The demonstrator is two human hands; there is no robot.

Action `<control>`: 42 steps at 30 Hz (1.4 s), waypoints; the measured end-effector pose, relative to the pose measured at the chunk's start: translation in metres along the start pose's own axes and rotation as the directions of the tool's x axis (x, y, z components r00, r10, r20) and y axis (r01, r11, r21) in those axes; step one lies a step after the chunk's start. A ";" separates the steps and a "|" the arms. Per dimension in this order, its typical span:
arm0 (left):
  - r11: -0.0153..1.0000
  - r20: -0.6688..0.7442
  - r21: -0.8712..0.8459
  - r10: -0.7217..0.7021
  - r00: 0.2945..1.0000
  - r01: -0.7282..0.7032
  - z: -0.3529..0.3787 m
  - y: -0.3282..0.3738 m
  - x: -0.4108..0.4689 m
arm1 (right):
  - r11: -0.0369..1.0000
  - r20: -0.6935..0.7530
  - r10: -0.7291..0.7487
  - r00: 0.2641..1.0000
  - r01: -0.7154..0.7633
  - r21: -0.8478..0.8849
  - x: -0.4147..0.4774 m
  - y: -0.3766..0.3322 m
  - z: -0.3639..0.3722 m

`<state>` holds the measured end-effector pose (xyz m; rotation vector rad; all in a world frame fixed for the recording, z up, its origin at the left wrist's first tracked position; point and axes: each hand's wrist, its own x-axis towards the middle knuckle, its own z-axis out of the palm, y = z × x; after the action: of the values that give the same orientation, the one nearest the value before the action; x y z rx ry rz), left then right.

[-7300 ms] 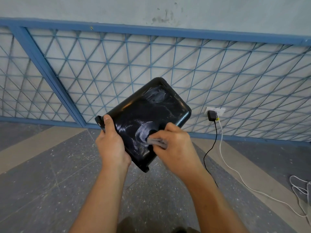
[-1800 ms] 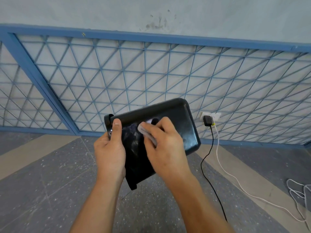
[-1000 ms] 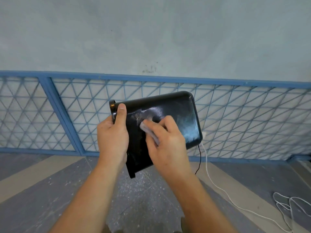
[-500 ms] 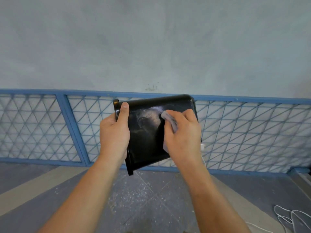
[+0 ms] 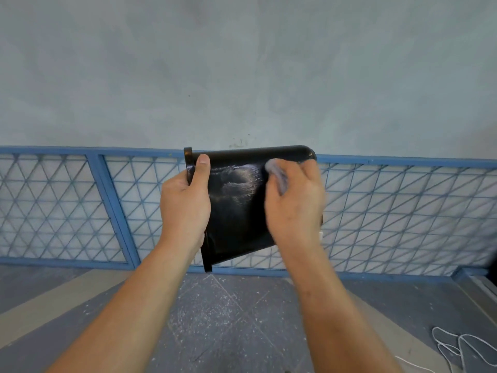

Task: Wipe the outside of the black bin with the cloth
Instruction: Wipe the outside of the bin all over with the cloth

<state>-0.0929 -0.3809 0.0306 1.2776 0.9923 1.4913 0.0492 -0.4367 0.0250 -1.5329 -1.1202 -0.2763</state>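
1. Position: the bin is held in the air at frame centre, above the floor.
2. Orientation: it lies on its side. The rim is at the left and the rounded closed end at the right, so the mouth faces frame left. The mouth-to-base axis runs left to right, near level. The rim line slants slightly, its lower end further right.
3. Left grip: clamped on the rim. The thumb lies flat on the near face just beside the rim; the fingers pass behind and are hidden.
4. Right grip: curled over the cloth, pressing it against the near face at the upper right. This hand is blurred.
5. Cloth: small, pale grey, mostly covered by the fingers, touching the bin.
6. Edges: the top edge lines up with the top bar of the blue lattice rail. The lower left corner hangs in front of the rail's bottom bar. The right edge is hidden by the right grip.
7. Room: the rail and a grey wall stand behind the bin; the gap cannot be judged. Open air lies to the left, right and below. A white cable lies on the floor at lower right, well apart.
8. Surface: glossy black, with pale streaks and smears across the upper middle of the near face.
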 end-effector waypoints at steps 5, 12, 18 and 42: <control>1.000 -0.056 -0.024 -0.020 0.998 0.018 -0.002 0.000 -0.001 | 0.949 0.167 -0.316 0.934 0.309 0.067 -0.047 -0.023 0.013; 0.999 -0.060 0.033 0.022 0.998 -0.020 -0.003 -0.012 -0.002 | 0.996 -0.032 -0.075 0.997 0.076 0.043 -0.024 -0.002 0.014; 0.999 -0.068 -0.041 -0.015 0.998 0.012 -0.011 -0.007 0.004 | 0.960 0.090 -0.278 0.956 0.274 0.053 -0.064 0.016 0.013; 0.984 -0.022 0.149 0.100 0.995 -0.095 0.003 -0.020 -0.009 | 0.936 0.024 -0.341 0.940 0.337 0.106 -0.039 -0.003 0.038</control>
<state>-0.0872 -0.3844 0.0094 1.4312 1.0903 1.5376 0.0114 -0.4238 -0.0123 -1.2565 -1.4124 -0.4159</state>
